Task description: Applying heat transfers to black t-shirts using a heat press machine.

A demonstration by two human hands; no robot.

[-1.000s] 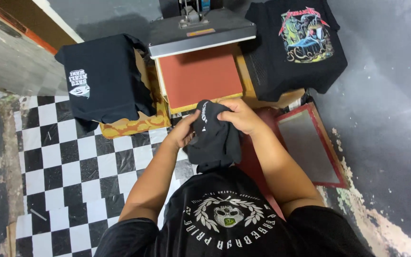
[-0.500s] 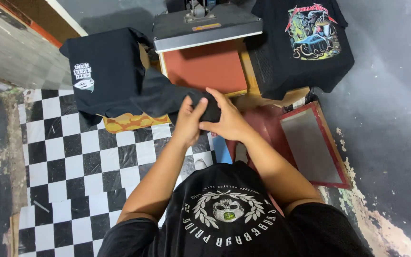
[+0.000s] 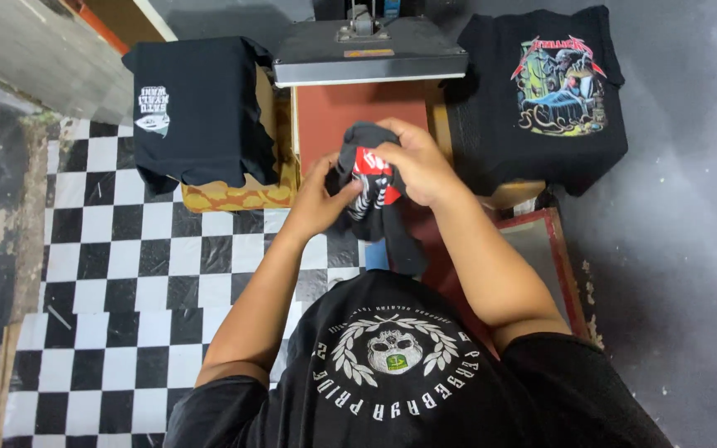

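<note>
Lifted off the red press plate (image 3: 358, 116) since before, the bunched black shirt (image 3: 373, 195) sits mid-frame, gripped by left hand (image 3: 315, 199) and right hand (image 3: 418, 162).

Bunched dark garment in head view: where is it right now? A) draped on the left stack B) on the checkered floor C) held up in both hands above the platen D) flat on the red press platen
C: the bunched dark garment is gripped between the left hand and right hand, crumpled above the bare red platen, not spread flat on it.
</note>
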